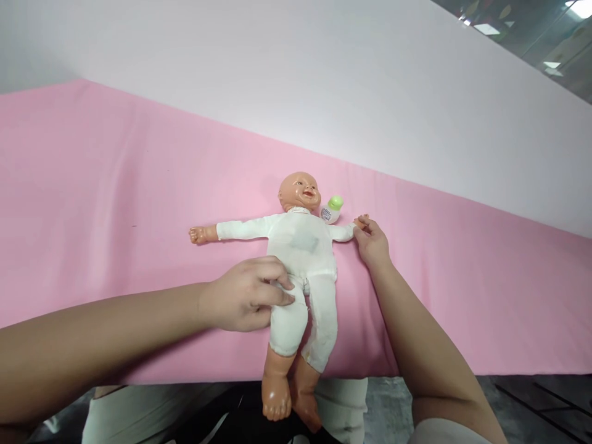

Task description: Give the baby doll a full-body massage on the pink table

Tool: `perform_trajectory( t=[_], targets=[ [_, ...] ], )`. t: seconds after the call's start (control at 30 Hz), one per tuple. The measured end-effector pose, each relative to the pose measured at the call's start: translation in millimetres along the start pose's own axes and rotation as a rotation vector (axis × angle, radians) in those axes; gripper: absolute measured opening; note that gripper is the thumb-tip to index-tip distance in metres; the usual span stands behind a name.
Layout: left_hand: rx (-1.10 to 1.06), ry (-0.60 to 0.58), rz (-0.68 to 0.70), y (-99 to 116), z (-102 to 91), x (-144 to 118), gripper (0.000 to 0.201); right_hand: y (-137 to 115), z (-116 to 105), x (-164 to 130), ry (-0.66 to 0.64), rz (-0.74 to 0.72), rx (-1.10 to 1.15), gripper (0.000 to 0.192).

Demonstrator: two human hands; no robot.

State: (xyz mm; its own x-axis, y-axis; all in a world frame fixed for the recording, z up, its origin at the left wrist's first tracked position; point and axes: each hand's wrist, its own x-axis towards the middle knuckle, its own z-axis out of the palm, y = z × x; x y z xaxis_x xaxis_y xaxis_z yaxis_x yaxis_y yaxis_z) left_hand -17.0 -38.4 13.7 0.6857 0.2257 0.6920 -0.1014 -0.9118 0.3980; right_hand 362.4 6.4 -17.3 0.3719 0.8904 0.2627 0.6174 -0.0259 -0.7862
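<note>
A baby doll (303, 256) with a hard plastic head, hands and feet and a white cloth body lies face up, its arms spread out. My left hand (252, 295) is at the doll's hip and upper thigh, on the left side of the view, with bent fingers closed over the cloth. Its thumb is partly hidden beside the leg. On the other side, my right hand (371, 240) pinches the doll's small hand and wrist. A small clear bottle (330, 211) with a green cap and a printed label lies beside the doll's head, above that outstretched arm.
A pink cloth (152, 185) covers the table, with soft creases on the left. A white wall or panel (300, 80) rises behind it. The doll's feet hang past the table's front edge, over my lap. Dark metal bars (541, 398) stand on the floor at lower right.
</note>
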Motion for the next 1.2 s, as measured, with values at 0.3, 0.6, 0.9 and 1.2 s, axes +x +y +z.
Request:
perform_trajectory(
  t=[0.3,0.6,0.9,1.2],
  targets=[
    [0.014,0.129,-0.412,-31.4,-22.7,1.4,0.011,-56.3,16.5,-46.4,-0.072,-0.763,-0.168,0.060],
    [0.152,0.109,-0.535,-50.5,-20.4,4.6,0.014,-70.3,26.1,-54.7,-0.456,-0.826,-0.335,0.067],
    [0.376,0.122,-0.026,-26.9,-22.1,1.6,0.016,-54.8,18.5,-46.8,-0.103,-0.592,-0.204,0.066],
    [0.230,-0.115,0.185,13.6,-9.0,7.6,0.020,-8.7,-3.4,-1.5,-0.069,-0.054,-0.188,0.055]
  ],
)
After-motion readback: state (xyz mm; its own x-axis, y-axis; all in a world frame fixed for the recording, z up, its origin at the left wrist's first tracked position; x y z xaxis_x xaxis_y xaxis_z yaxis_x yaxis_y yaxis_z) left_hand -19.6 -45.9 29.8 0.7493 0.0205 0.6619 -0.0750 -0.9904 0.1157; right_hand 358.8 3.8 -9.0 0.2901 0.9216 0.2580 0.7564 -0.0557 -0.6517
